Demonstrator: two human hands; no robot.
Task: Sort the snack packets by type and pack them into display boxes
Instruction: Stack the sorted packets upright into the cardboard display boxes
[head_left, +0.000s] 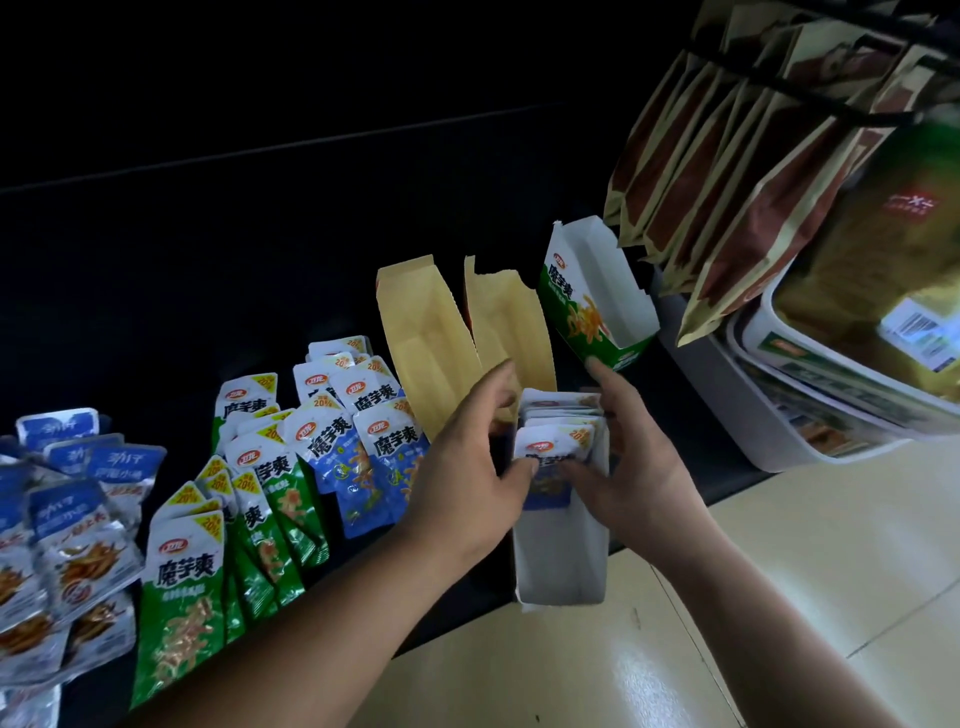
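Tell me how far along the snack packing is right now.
Early on. Done: one packet row stands in the white box. In hand: the left hand pinches that row while the right hand grips the box. Left: light-blue packets, green packets and dark-blue packets lie loose on the counter; the green box and two tan boxes look empty.

Spreading loose packets (260, 493) over the surface's (208, 270) left, standing the near box (563, 566) right of them at the near edge with upright packets (558, 441) inside, a pair of open boxes (431, 338) just behind it, a far box (608, 291) toward the right edge.
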